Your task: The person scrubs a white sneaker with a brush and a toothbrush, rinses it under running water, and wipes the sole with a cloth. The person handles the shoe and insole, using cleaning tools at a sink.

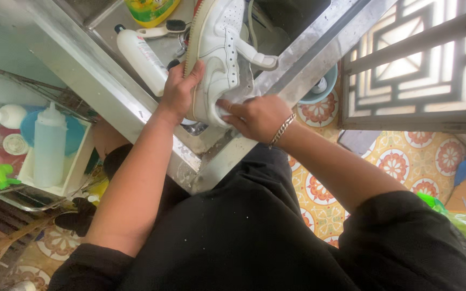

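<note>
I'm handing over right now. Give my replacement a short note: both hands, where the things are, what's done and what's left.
Left hand: gripping the white sneaker by its sole edge, holding it on its side over the metal sink.
Right hand: fingers pressed against the heel end of the sneaker's side.
Nearby: white bottle and small brush lying in the sink.
Done: the upper looks mostly white.
Left: probably wiping the heel area; how much dirt remains is not clear.
</note>
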